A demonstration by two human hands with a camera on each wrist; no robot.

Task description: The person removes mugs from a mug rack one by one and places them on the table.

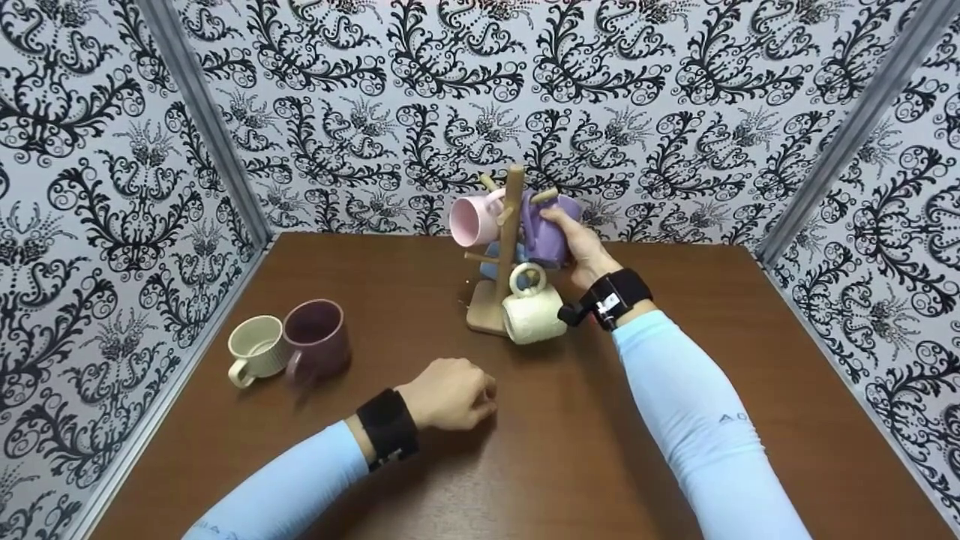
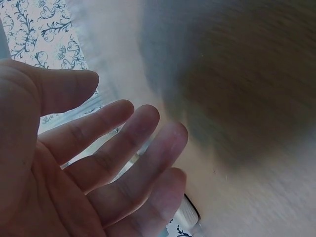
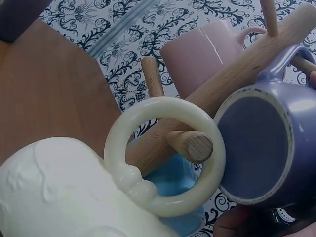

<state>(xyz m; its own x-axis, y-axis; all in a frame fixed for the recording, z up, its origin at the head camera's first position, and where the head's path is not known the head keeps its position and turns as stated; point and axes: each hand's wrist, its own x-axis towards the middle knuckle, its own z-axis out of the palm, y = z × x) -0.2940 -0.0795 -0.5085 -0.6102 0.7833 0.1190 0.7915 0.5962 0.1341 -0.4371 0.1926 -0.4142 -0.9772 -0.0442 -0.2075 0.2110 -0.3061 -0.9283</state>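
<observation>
My right hand (image 1: 589,247) grips a purple mug (image 1: 549,236) by its body, at an upper peg of the wooden mug tree (image 1: 511,232). In the right wrist view the handle of the purple mug overlaps the peg, and fingertips show at the frame's right edge and below the mug. A cream mug (image 3: 64,192) hangs with its ring handle around a lower peg. On the other side hangs a pink mug (image 1: 471,220), and a blue mug (image 1: 495,264) is partly hidden behind the post. Loosely curled, my left hand (image 1: 452,394) holds nothing, low over the table.
At the left of the brown table (image 1: 405,300) stand a pale ribbed mug (image 1: 256,346) and a dark maroon mug (image 1: 319,341), side by side. Patterned walls (image 1: 450,97) rise at the back and both sides. One lower left peg (image 1: 480,257) sticks out bare.
</observation>
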